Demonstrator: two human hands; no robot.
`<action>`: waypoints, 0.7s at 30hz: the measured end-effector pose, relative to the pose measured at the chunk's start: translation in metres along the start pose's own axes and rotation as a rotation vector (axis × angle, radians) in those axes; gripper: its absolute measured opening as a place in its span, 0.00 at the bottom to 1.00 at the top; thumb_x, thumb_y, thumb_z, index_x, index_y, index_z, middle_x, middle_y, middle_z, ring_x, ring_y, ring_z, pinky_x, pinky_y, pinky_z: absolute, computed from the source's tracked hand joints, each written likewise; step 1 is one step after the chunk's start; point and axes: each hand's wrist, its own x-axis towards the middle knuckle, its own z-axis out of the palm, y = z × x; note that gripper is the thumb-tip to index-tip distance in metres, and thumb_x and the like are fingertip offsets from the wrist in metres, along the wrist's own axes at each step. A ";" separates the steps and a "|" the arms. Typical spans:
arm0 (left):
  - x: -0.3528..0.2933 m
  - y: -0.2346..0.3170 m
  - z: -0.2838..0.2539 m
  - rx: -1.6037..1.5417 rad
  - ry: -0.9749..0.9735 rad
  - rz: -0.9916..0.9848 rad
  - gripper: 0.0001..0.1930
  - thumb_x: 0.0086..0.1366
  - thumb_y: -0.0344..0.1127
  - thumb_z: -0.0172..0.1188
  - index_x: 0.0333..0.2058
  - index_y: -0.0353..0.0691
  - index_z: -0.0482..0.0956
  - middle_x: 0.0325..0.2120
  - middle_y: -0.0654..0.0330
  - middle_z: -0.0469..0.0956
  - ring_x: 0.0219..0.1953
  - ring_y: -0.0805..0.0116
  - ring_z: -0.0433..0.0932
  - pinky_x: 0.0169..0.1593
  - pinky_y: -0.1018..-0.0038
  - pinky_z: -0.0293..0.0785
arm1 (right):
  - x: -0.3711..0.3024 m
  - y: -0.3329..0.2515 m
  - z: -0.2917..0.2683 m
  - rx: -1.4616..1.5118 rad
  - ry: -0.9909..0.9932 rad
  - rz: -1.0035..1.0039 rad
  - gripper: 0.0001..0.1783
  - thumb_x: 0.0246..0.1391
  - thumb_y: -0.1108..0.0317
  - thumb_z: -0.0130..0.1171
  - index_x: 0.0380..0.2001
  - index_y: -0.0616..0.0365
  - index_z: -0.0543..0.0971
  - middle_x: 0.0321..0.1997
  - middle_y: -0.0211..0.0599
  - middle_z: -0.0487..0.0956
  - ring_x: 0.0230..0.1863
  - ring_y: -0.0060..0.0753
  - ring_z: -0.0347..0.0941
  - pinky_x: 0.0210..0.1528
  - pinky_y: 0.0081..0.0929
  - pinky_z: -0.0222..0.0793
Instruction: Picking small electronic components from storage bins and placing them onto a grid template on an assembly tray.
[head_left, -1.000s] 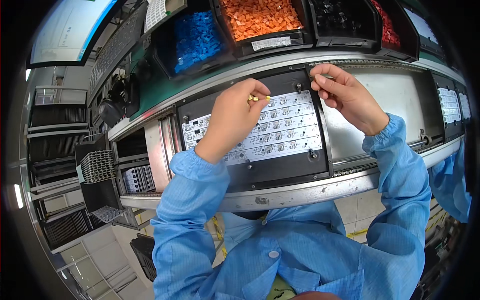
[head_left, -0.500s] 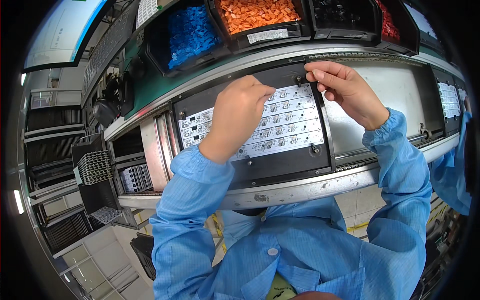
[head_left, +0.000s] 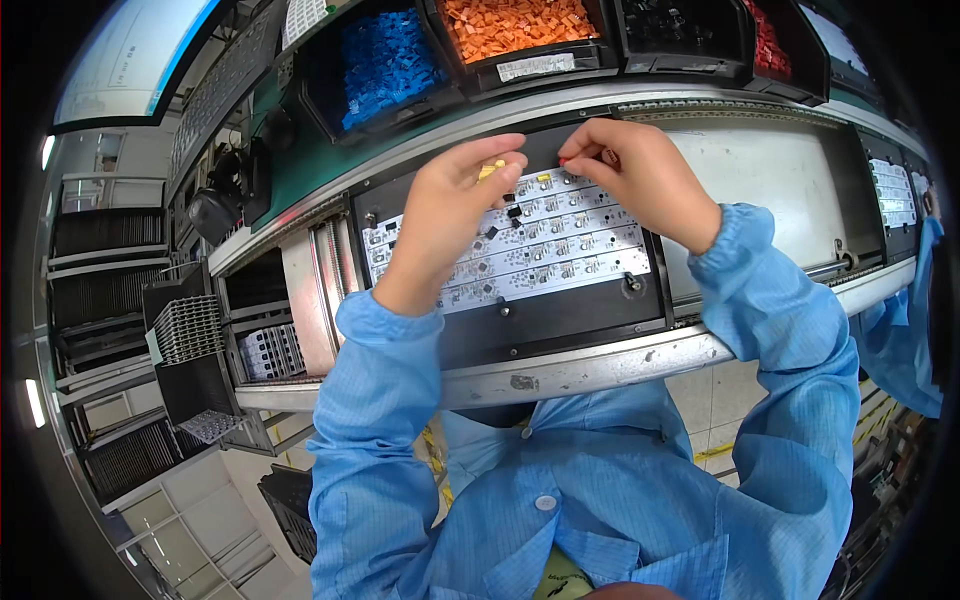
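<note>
A white circuit board panel (head_left: 590, 268) made of several strips lies in a black fixture (head_left: 580, 330) on the rail. Over its far left part, my left hand (head_left: 440, 215) is curled around small yellow plastic parts (head_left: 490, 170), held between fingers and thumb. My right hand (head_left: 650, 180) pinches a small red plastic part (head_left: 564, 161) at the far edge of the panel. One yellow part (head_left: 545, 178) sits on the far strip between the hands. My left hand and wrist hide some of the panel's left half.
Beyond the rail stand black bins of blue parts (head_left: 390, 65), orange parts (head_left: 520, 28), black parts (head_left: 670, 22) and red parts (head_left: 768, 45). A monitor (head_left: 125, 60) is at the far left. Another fixture with white boards (head_left: 892, 192) sits right, beside a blue sleeve (head_left: 905, 350).
My right hand has moved left to the panel's far edge, with a red part now showing in its fingers. My left hand has shifted slightly left and turned, exposing yellow parts.
</note>
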 end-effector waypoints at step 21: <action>-0.013 -0.001 0.001 -0.448 -0.078 -0.194 0.21 0.77 0.35 0.60 0.61 0.28 0.76 0.52 0.51 0.84 0.49 0.70 0.84 0.56 0.76 0.80 | -0.015 0.013 -0.003 -0.688 0.102 -0.476 0.09 0.49 0.75 0.72 0.36 0.56 0.88 0.35 0.37 0.83 0.38 0.43 0.79 0.40 0.36 0.78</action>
